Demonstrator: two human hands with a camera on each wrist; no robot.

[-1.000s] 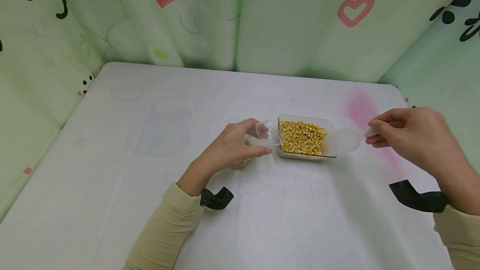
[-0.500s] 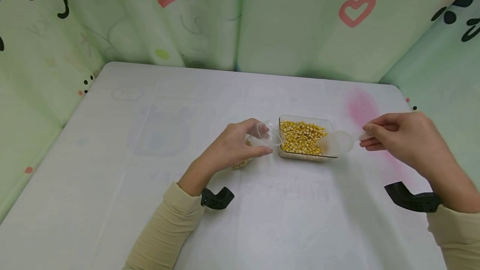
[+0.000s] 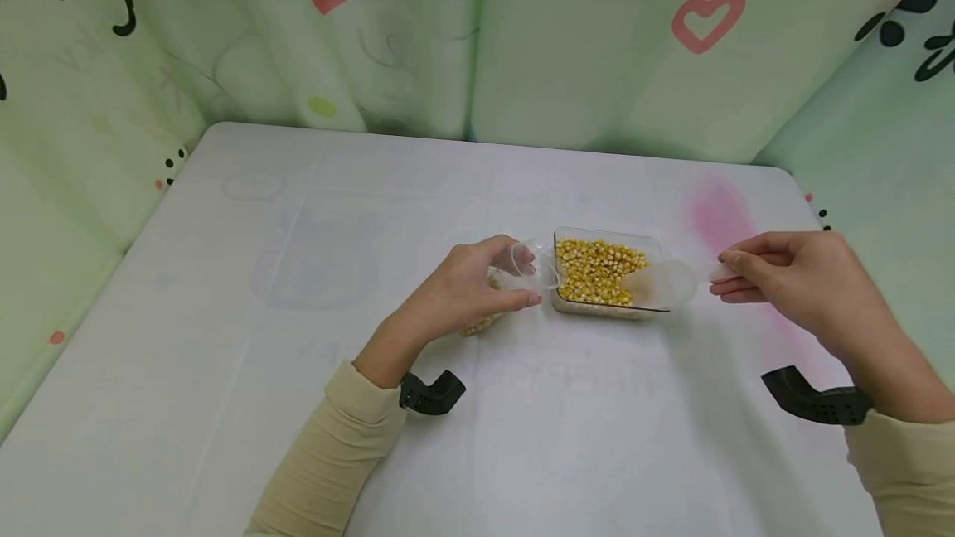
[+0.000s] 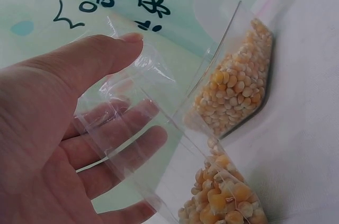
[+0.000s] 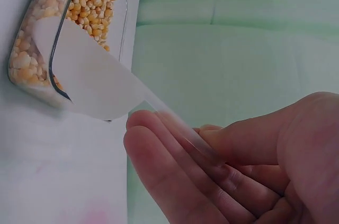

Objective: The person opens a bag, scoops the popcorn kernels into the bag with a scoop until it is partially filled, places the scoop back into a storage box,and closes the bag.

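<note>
Head view: L hand (image 3: 470, 284), fingers curved round clear plastic bag (image 3: 539, 276) w/ corn (image 4: 214, 200) in btm. Just R, on tabletop (image 3: 358, 205), clear container (image 3: 612, 233) w/ yellow kernels (image 3: 597, 268). White scoop (image 3: 675, 284) slants over its R rim, tip at kernels. Far R, R hand (image 3: 802, 284), thumb & fingers pinching scoop handle (image 5: 175, 128).
</note>
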